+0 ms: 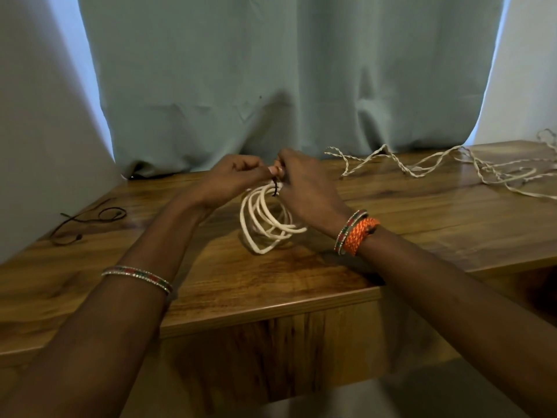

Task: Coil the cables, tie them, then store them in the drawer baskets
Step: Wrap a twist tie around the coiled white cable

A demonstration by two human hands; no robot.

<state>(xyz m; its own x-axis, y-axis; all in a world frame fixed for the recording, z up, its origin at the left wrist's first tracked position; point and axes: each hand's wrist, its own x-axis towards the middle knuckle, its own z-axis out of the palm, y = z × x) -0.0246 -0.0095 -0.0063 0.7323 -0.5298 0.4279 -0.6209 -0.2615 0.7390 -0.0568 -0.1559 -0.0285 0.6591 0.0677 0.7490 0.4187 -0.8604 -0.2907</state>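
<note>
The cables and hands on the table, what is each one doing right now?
white cable: coiled in loops, held up at its top, bottom on the table.
black tie: round the top of the coil, pinched by both hands.
left hand: fingers curled, pinching the tie.
right hand: fingers curled, pinching the tie.
twisted cable: loose, uncoiled, lying far right.
black cord: loose, lying far left.

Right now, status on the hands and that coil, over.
Left hand and right hand both pinching the dark tie atop the white coil. Coil upright on the table, tie not finished. Twisted cable loose at right, clear of hands.
</note>
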